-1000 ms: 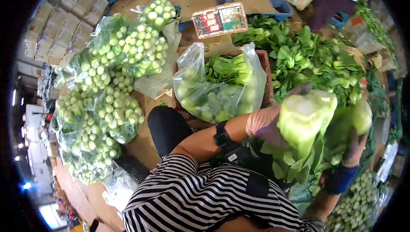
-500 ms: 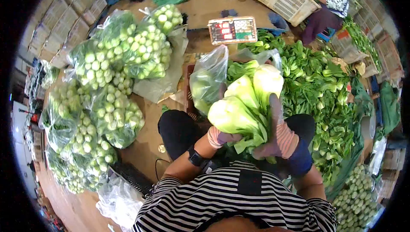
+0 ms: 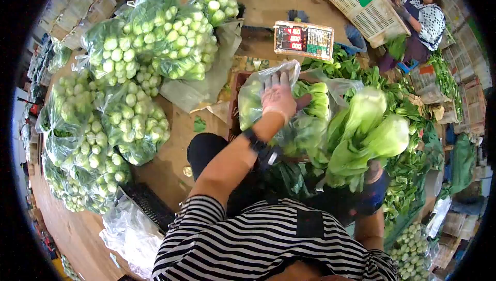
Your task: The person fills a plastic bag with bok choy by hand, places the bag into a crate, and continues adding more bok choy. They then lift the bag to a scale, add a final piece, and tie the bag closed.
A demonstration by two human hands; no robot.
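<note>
My gloved left hand (image 3: 279, 97) lies with fingers stretched against the clear plastic bag (image 3: 251, 100), its thumb pointing toward the bok choy (image 3: 319, 102) inside. That bag sits in a dark red crate (image 3: 235, 82) in front of my knees. On the right, a bunch of large bok choy (image 3: 385, 136), pale stems up and outward, is held by my right hand (image 3: 375, 171). Leaves cover most of that hand's fingers. A digital scale display (image 3: 304, 40) with red digits stands just beyond the crate.
Filled bags of bok choy (image 3: 134, 120) are piled at left. Loose bok choy (image 3: 408, 177) is heaped at right. A co-worker (image 3: 426, 20) sits at the upper right beside a tilted white crate (image 3: 364, 7). Empty plastic bags (image 3: 132, 237) lie at lower left.
My left hand has left the bok choy bunch and moved forward onto the bag. My right hand has carried the bunch to the right. The view has shifted slightly.
</note>
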